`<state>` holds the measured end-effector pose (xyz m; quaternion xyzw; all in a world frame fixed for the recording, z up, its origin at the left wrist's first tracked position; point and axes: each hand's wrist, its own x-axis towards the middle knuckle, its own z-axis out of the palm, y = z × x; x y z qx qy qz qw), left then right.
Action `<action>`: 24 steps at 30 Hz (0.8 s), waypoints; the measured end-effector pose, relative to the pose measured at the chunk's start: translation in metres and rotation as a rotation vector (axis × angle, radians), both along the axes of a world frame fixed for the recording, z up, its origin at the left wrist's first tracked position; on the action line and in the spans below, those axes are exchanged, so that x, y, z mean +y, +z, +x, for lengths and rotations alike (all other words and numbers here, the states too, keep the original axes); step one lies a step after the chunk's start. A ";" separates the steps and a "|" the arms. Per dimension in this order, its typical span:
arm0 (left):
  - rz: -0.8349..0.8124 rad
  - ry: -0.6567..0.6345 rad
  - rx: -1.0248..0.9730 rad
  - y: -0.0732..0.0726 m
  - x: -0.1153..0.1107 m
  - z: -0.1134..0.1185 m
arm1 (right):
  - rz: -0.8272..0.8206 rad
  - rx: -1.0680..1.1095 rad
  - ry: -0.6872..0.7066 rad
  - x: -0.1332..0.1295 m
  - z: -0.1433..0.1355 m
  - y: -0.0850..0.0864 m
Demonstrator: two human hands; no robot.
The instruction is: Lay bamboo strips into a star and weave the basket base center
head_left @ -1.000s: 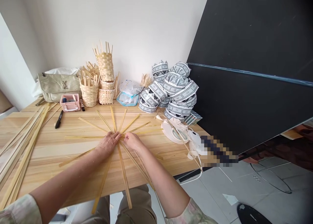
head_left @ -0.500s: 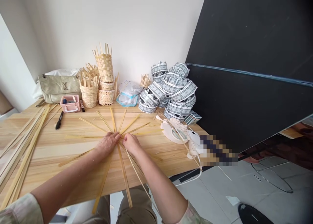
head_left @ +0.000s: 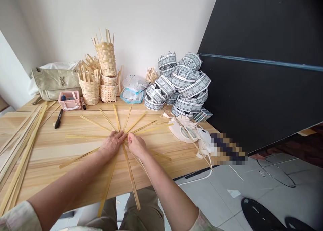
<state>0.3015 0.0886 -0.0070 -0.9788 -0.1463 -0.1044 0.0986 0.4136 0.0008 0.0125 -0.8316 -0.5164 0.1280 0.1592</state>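
- Recorded left hand (head_left: 112, 144) as laid flat, fingers released from any grip and pressed over the crossing of the radiating strips (head_left: 130, 175).
- Recorded right hand (head_left: 136, 145) as clenched just right of the left fingertips, apparently grasping a narrow strip (head_left: 142, 167) (pinch point hidden by the knuckles, hence unconfirmed).
- Located radiating strips directly beneath the fingers and fanned out on all sides, two overhanging the near edge of the wooden table (head_left: 63, 150).
- Advise bearing down evenly with the left palm, to stop the crossing from twisting.
- Advise drawing any narrow strip snug to the crossing, flat side down, with short pulls close to the fingertips.
- Recommend checking for even gaps around the fingers before tightening; avoid sharp bends, given a likely risk of splitting.
- Noted strips as flat, slender, straight-edged, yellow and bamboo-like; judged springy.
- Noted left of the fingers: loose bundle (head_left: 25, 153) of similar long strips, paler in part.
- Noted beyond the fingers: woven baskets (head_left: 105, 58), round-walled, checker-textured, with upright ends unfinished.
- Noted beyond and right of the fingers: heaped patterned bands (head_left: 181, 86), grey and white, coiled into rings.
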 end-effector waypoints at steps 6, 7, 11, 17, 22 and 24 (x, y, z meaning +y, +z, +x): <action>-0.024 0.048 -0.003 -0.004 -0.001 0.000 | -0.029 -0.060 0.111 -0.001 0.001 0.002; -0.027 0.048 -0.004 -0.004 -0.001 0.000 | -0.036 -0.056 0.118 -0.001 0.002 0.004; -0.063 0.026 -0.020 0.002 -0.001 0.000 | -0.069 -0.058 0.139 -0.004 0.001 0.015; -0.107 0.029 -0.015 0.009 -0.001 0.000 | -0.072 -0.100 0.097 -0.022 -0.001 0.021; -0.114 0.022 -0.008 0.009 -0.001 0.000 | 0.040 -0.087 0.048 -0.042 -0.002 0.013; -0.116 0.016 -0.001 0.010 -0.001 0.000 | 0.043 -0.088 0.006 -0.047 -0.002 0.011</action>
